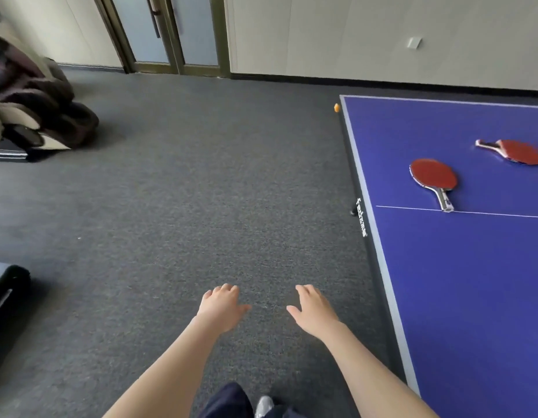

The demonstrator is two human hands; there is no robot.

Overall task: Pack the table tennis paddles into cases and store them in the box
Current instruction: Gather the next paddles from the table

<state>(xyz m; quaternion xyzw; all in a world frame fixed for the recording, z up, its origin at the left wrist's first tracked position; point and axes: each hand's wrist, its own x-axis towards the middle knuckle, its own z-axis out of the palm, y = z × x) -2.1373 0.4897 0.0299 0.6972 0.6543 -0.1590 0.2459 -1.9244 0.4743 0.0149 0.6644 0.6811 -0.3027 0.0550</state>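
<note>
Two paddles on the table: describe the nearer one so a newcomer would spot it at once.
Find the blue table on the right, crossed by a thin white line. The nearer paddle lies red face up just beyond that line, near the table's left edge. Unlike the other paddle farther right, its handle end touches the line.

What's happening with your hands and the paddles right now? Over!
Left hand, right hand open, empty. Near paddle, far paddle lying on blue table, untouched. Only carpet between hands and table.
</note>
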